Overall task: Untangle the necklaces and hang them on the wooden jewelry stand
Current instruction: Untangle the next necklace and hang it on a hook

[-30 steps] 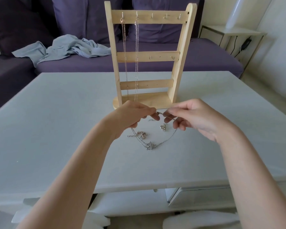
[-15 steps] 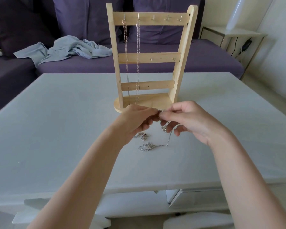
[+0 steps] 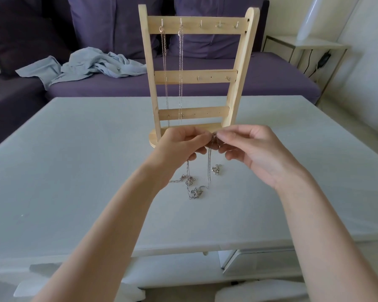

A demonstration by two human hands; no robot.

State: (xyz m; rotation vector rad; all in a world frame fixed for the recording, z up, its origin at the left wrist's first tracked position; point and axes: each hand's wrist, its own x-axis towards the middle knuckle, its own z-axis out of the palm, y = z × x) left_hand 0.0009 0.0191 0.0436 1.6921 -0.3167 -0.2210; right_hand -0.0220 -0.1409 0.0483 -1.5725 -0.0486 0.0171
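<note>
Both hands' grip (image 3: 214, 140) now closer together, necklace (image 3: 208, 168) dangling lower than before.

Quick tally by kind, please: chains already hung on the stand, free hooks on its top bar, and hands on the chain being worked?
Hung chains on the wooden stand: 2
Free top-bar hooks: 3
Hands pinching the tangled chain, left hand and right hand: 2
Total: 7
</note>
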